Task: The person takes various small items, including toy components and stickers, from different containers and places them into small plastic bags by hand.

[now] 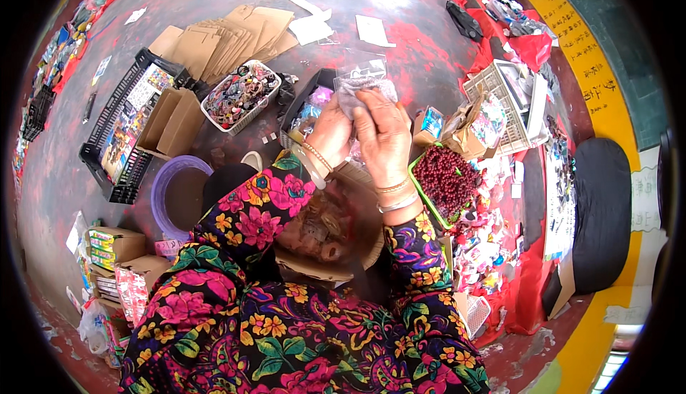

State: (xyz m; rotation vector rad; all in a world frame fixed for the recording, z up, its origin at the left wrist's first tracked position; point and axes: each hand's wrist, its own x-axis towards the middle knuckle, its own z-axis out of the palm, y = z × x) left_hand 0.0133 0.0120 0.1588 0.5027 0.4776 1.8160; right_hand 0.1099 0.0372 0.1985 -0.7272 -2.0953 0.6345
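Note:
Both hands meet in front of me at a small clear plastic bag (361, 67) and a greyish-lilac, soft-looking piece (348, 96). My left hand (331, 135) grips this piece from the left, its fingers partly hidden behind it. From the right, my right hand (384, 133) pinches the same piece, fingers bent over its top. Whether the piece lies inside the bag or against it I cannot tell. Below my wrists sits a round cardboard-coloured container (314, 269) with brownish contents, partly covered by my arms. Just behind my left hand is a dark crate (325, 78) with colourful packets.
Dark red beads (446, 179) fill a green basket at right. A white basket of hair ties (241, 97), flattened cardboard (221, 40), a black crate (118, 192) and a purple basin (158, 201) stand to the left. A cream crate (500, 83) stands far right.

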